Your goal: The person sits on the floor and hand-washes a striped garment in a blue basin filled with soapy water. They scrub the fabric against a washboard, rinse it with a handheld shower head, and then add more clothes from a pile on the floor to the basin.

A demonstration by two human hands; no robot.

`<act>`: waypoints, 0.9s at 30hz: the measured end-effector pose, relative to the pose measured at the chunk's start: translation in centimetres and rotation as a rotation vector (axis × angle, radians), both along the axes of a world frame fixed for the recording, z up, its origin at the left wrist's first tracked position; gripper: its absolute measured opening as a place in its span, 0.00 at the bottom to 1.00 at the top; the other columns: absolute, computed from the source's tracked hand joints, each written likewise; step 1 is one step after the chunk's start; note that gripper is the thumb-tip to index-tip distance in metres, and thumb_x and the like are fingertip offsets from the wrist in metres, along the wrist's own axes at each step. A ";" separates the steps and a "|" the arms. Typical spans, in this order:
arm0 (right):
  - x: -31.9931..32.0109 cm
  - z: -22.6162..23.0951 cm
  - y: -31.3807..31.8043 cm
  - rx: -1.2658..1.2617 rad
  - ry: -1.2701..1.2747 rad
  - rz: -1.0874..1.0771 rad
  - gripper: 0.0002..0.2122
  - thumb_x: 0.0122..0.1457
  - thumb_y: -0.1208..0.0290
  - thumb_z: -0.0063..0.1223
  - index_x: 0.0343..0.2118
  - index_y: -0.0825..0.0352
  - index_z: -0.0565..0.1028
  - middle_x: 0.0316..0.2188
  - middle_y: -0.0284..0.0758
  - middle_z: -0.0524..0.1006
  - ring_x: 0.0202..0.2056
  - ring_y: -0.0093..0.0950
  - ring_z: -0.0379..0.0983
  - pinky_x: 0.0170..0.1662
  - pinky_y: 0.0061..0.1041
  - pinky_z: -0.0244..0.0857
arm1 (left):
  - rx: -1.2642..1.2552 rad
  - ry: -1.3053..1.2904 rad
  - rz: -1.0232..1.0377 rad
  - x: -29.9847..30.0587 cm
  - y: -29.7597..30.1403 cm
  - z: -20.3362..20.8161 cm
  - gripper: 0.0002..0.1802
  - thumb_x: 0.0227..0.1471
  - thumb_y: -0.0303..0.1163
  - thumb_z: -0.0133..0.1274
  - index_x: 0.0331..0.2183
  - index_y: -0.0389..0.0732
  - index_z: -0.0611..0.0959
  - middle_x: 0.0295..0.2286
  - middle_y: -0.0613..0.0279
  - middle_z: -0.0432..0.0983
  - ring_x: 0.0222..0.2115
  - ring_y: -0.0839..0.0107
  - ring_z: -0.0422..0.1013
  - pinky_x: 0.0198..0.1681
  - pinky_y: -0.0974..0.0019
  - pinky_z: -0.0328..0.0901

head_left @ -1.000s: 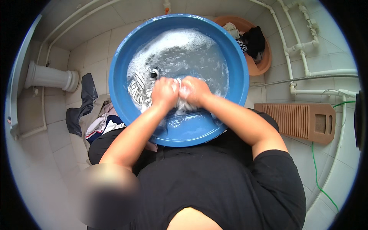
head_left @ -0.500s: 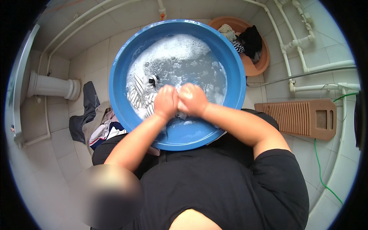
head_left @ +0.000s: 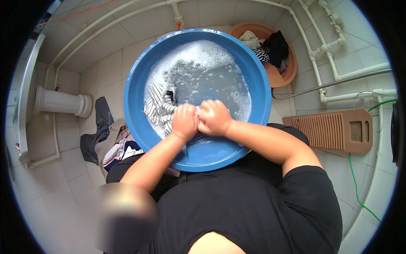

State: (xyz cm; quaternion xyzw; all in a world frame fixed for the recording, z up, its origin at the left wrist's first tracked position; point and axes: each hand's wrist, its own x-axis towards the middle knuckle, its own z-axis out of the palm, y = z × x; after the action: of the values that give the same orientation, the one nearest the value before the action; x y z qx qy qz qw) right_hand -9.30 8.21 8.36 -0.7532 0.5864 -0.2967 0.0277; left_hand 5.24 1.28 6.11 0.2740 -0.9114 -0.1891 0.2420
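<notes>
A large blue basin point(head_left: 132, 97) of foamy grey water stands in front of me. In it, on the left, lies a soaked white garment with dark stripes point(head_left: 157, 103), a small black patch near its top. Its folds run up to my left hand point(head_left: 185, 120), which is closed in a fist. Pressed against it, my right hand point(head_left: 214, 117) is closed too, and a bit of wet cloth shows between the fists. Most of what they grip is hidden by the fingers. Some darker wet cloth lies just below my hands.
An orange-brown basin point(head_left: 292, 78) with clothes stands behind at the right. A brown washboard point(head_left: 325, 129) lies to the right, near a green hose point(head_left: 354, 182) and white pipes point(head_left: 315, 63). Clothes point(head_left: 116, 144) lie on the floor at left, beside a white pedestal point(head_left: 63, 101).
Both fists sit slightly lower in the picture, still together. More of the striped garment shows above the foam. The whole view has shifted a little.
</notes>
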 end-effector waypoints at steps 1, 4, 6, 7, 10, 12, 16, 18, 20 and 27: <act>-0.4 -0.7 -1.7 0.232 -0.023 -0.067 0.08 0.42 0.62 0.49 0.17 0.61 0.73 0.26 0.36 0.71 0.31 0.35 0.68 0.32 0.35 0.60 | 0.056 -0.083 0.097 -0.9 -1.3 -1.1 0.07 0.48 0.33 0.44 0.28 0.40 0.72 0.27 0.52 0.70 0.30 0.51 0.66 0.35 0.53 0.60; -0.7 -1.6 -6.3 0.543 -0.134 -0.429 0.15 0.49 0.56 0.44 0.23 0.63 0.76 0.31 0.40 0.74 0.37 0.38 0.70 0.40 0.35 0.64 | 0.253 -0.282 0.382 -3.5 -3.9 0.0 0.11 0.52 0.37 0.41 0.28 0.42 0.74 0.28 0.51 0.73 0.31 0.51 0.69 0.36 0.50 0.61; -0.8 -2.2 -6.8 0.371 -0.089 -0.522 0.17 0.49 0.55 0.44 0.27 0.65 0.76 0.31 0.42 0.75 0.36 0.40 0.71 0.41 0.38 0.64 | 0.285 -0.277 0.395 -3.5 -4.8 -0.4 0.14 0.53 0.39 0.39 0.31 0.41 0.75 0.32 0.49 0.73 0.35 0.50 0.68 0.38 0.51 0.61; -0.6 -2.4 -6.2 0.340 -0.058 -0.536 0.17 0.49 0.55 0.44 0.27 0.65 0.76 0.32 0.42 0.75 0.37 0.40 0.71 0.42 0.38 0.64 | 0.309 -0.274 0.393 -3.2 -4.6 -0.8 0.15 0.53 0.40 0.39 0.31 0.41 0.76 0.31 0.50 0.74 0.34 0.51 0.69 0.38 0.51 0.61; -0.4 0.9 -3.5 0.552 -0.319 -0.388 0.12 0.46 0.59 0.48 0.24 0.63 0.76 0.31 0.38 0.73 0.36 0.39 0.69 0.42 0.35 0.62 | 0.458 0.024 0.241 -1.2 -1.8 1.1 0.10 0.50 0.35 0.44 0.30 0.40 0.74 0.30 0.51 0.72 0.34 0.51 0.68 0.39 0.52 0.60; -0.5 1.1 -0.5 0.085 -0.203 -0.150 0.09 0.42 0.62 0.50 0.19 0.63 0.72 0.26 0.37 0.72 0.28 0.38 0.68 0.34 0.36 0.61 | 0.220 0.083 0.154 0.0 0.5 2.4 0.05 0.46 0.31 0.47 0.28 0.41 0.72 0.28 0.55 0.69 0.32 0.54 0.65 0.37 0.54 0.58; 0.1 0.7 1.1 -0.031 -0.050 0.100 0.08 0.38 0.63 0.50 0.14 0.61 0.70 0.22 0.36 0.70 0.24 0.35 0.67 0.27 0.33 0.58 | 0.036 0.029 0.011 0.2 2.0 1.3 0.05 0.44 0.29 0.46 0.27 0.41 0.71 0.27 0.55 0.67 0.31 0.55 0.64 0.36 0.55 0.58; -0.8 -0.2 -1.1 0.098 0.015 0.063 0.08 0.40 0.62 0.50 0.15 0.61 0.73 0.22 0.37 0.71 0.25 0.36 0.68 0.28 0.33 0.60 | 0.147 -0.068 0.078 -0.8 0.0 -0.2 0.05 0.45 0.30 0.45 0.27 0.40 0.72 0.27 0.53 0.68 0.31 0.53 0.65 0.35 0.53 0.59; -1.1 -1.8 -4.7 0.406 -0.120 -0.158 0.09 0.41 0.63 0.50 0.15 0.63 0.72 0.20 0.38 0.71 0.24 0.38 0.68 0.27 0.35 0.61 | 0.379 0.037 0.200 -2.1 -3.2 -1.5 0.08 0.47 0.32 0.43 0.28 0.39 0.74 0.28 0.49 0.71 0.32 0.50 0.67 0.36 0.52 0.61; -0.6 -0.5 -3.8 0.184 0.169 -0.008 0.26 0.41 0.49 0.56 0.40 0.64 0.72 0.40 0.34 0.72 0.45 0.35 0.66 0.50 0.33 0.55 | 0.803 -0.186 0.118 3.1 -8.4 -2.5 0.32 0.54 0.56 0.38 0.42 0.36 0.75 0.40 0.49 0.73 0.45 0.59 0.67 0.48 0.65 0.58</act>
State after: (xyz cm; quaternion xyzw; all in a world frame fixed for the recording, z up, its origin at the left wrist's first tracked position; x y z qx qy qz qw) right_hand -9.87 4.39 7.87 -0.7674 0.6145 -0.1773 0.0459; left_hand 8.32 -7.09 3.58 0.4142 -0.7659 -0.4899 0.0431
